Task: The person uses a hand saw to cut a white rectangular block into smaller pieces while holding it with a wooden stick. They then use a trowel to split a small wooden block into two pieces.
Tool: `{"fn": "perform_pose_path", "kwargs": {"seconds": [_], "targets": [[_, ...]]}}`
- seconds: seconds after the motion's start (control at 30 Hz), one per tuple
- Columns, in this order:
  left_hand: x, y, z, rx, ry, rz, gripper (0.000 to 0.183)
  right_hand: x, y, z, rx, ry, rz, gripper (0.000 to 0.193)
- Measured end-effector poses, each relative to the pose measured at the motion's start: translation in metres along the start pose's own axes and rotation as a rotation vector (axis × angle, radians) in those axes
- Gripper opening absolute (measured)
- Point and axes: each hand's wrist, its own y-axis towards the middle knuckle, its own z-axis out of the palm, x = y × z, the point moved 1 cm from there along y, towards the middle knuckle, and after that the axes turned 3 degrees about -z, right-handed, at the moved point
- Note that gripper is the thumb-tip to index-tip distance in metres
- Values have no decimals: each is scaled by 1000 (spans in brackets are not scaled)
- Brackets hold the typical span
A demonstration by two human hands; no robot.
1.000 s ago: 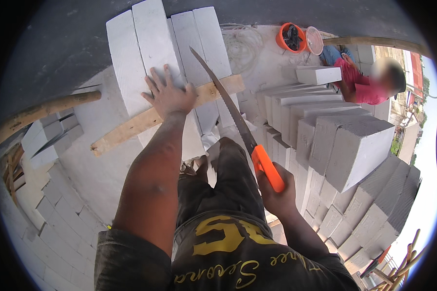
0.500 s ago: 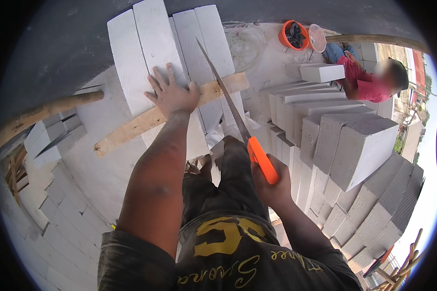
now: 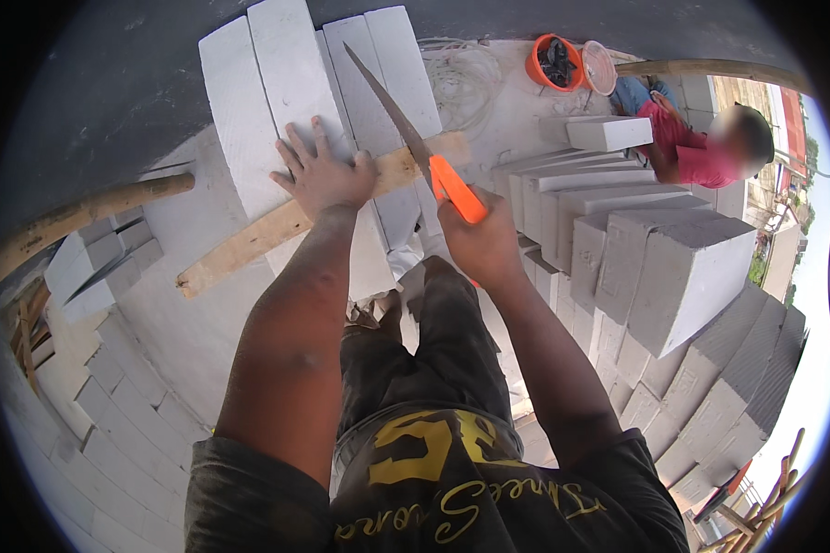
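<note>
My left hand (image 3: 325, 175) lies with its fingers spread on a long white block (image 3: 290, 64) and presses near a wooden board (image 3: 249, 238) laid across the blocks. Around the orange handle (image 3: 456, 189) of a handsaw (image 3: 383, 95), my right hand (image 3: 481, 230) is closed. The saw's toothed blade slants up to the left over a second pair of white blocks (image 3: 401, 74), crossing above the board. Whether the teeth touch a block I cannot tell. My legs stand just below the block ends.
Stacked white blocks (image 3: 678, 276) rise on my right. A person in a pink shirt (image 3: 701, 147) sits beyond them, near an orange bucket (image 3: 553, 63) holding dark material. A wooden pole (image 3: 92, 212) lies left, above more stacked blocks (image 3: 129, 387). Coiled clear hose (image 3: 461, 83) lies ahead.
My right hand has pushed the saw forward, up and to the left, so the blade reaches farther across the blocks. My left hand has stayed nearly in place.
</note>
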Motion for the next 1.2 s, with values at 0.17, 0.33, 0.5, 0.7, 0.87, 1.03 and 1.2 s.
{"fn": "perform_pose_path", "kwargs": {"seconds": [0.17,0.33,0.5,0.7,0.87,1.03,1.2], "targets": [[17,3,-4,-20,10,-22,89,-7,-71,-22,28,65,33,21],[7,4,-7,-1,30,-18,89,-17,-100,-31,-17,102,-82,17],[5,2,1,-10,21,2,88,-3,-17,2,8,-15,65,18],[7,4,-10,-6,47,-16,88,-12,-132,-50,25,74,16,17],[3,1,2,6,16,1,89,3,29,15,-25,-52,-24,19],[15,-1,-5,3,45,-24,89,-18,-105,-35,5,98,32,17],[2,2,-1,-5,28,-2,88,-22,-41,-2,-62,35,-94,21]]}}
